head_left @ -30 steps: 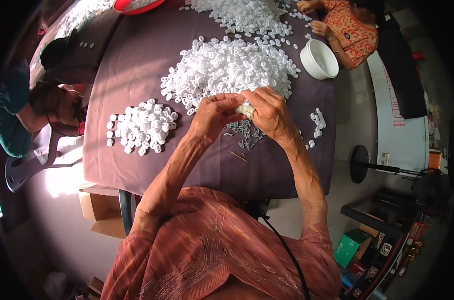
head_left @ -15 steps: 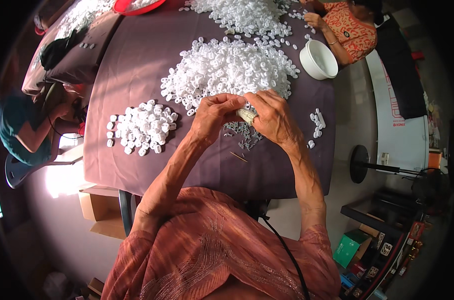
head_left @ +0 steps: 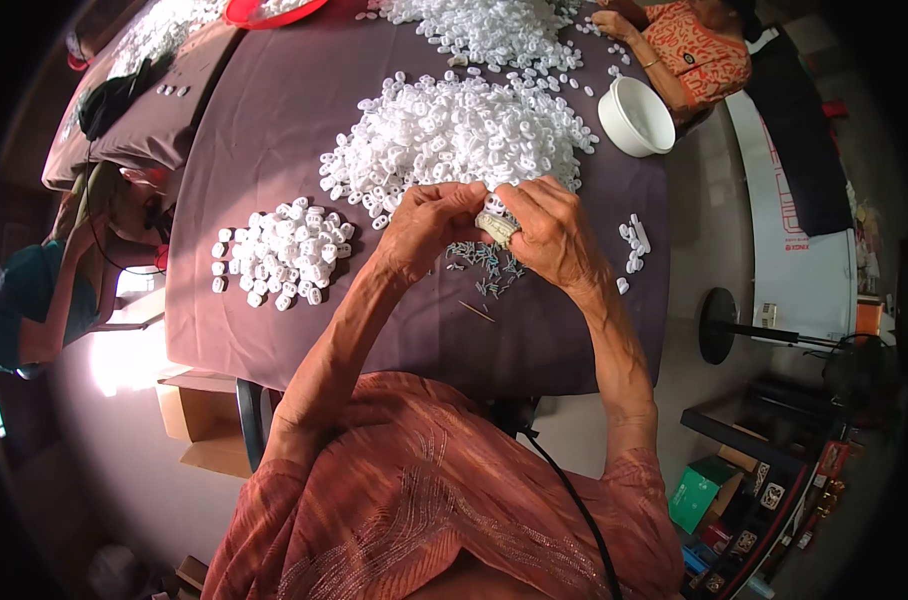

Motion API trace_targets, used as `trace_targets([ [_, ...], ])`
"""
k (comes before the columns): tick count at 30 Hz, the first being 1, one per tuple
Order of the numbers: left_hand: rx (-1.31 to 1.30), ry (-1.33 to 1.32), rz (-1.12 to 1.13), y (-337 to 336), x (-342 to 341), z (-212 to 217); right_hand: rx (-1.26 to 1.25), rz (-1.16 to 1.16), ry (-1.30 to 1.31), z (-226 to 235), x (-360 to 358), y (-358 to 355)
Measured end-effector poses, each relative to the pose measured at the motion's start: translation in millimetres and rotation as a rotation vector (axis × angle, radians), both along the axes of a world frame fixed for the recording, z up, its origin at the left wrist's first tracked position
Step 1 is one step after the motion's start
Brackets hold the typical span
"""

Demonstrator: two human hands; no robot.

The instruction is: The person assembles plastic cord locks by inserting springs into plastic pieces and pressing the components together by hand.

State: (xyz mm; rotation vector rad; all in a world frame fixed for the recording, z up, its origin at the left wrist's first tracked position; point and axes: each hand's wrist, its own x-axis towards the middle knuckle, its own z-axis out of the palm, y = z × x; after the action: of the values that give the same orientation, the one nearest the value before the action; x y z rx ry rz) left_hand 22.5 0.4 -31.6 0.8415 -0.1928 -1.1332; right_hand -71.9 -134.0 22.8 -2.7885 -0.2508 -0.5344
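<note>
My two hands meet over the near side of a big heap of small white plastic pieces (head_left: 464, 130). My left hand (head_left: 429, 225) is closed, its thumb and fingertips pinching at a small white plastic piece (head_left: 492, 204), which the fingers partly hide. Curled beside it, my right hand (head_left: 554, 235) grips a short, pale, ribbed thing (head_left: 498, 228) that looks wrapped; its exact kind is not clear. Right below the hands lie many small grey screws (head_left: 489, 272), with a thin brown stick (head_left: 477, 311) nearer to me.
A smaller pile of white pieces (head_left: 289, 250) lies to the left, and a few more (head_left: 634, 245) to the right. Beyond stand a white tub (head_left: 614, 125) and a red basin (head_left: 274, 22). A co-worker (head_left: 699, 65) sits far right; another person (head_left: 49, 290) is at left.
My hands stay together in nearly the same spot; the pale thing has tilted slightly and more of the white piece shows. The person at left has leaned and shifted the arms.
</note>
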Motion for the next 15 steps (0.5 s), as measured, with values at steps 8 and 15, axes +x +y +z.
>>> trace_targets([
  [8, 0.023, -0.041, 0.05, -2, -3, -1, -0.016, 0.014, -0.018, -4, 0, -3],
  [15, 0.053, -0.036, 0.066, -3, -6, 1, -0.034, 0.09, -0.112, -14, 3, -7],
])
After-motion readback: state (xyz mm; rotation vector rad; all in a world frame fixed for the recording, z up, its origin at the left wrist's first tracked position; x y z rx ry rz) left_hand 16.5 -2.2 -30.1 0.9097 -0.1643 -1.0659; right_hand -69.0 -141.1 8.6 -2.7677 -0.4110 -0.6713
